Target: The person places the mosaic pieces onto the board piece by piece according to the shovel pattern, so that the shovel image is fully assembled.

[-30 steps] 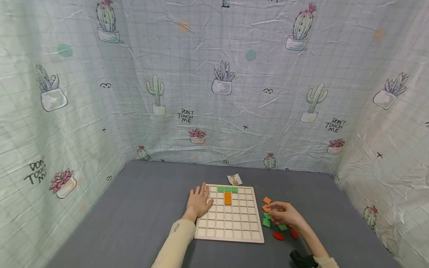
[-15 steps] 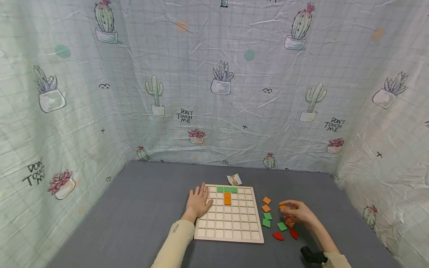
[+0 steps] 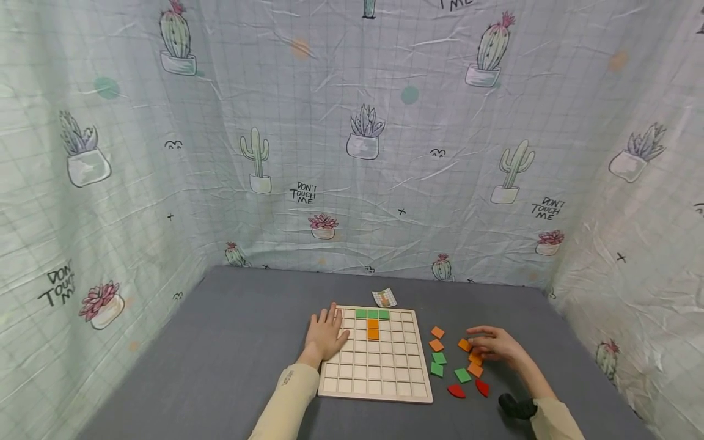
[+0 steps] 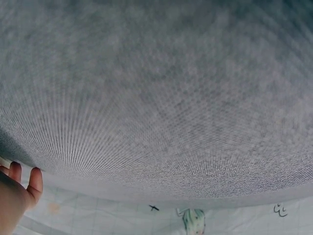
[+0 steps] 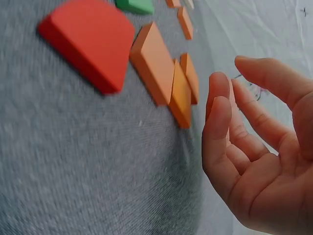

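A wooden grid board (image 3: 374, 369) lies on the grey table, with a row of three green squares (image 3: 373, 314) at its far edge and two orange squares (image 3: 373, 329) below them. My left hand (image 3: 324, 335) rests with spread fingers on the board's left edge; part of it shows in the left wrist view. Over several loose orange squares (image 3: 475, 369) right of the board is my right hand (image 3: 497, 346). In the right wrist view that hand (image 5: 264, 147) has its fingers loosely bent and holds nothing, beside the orange pieces (image 5: 152, 63).
Loose green squares (image 3: 462, 375), two orange squares near the board's right side, and two red quarter-round pieces (image 3: 456, 391) lie on the table (image 3: 247, 330). A small patterned card (image 3: 384, 297) lies behind the board. A cactus-print curtain (image 3: 330, 201) surrounds the table.
My right hand has moved right, away from the pieces nearest the board. An orange square it held half a second ago now lies on the table. My left hand has stayed in place.
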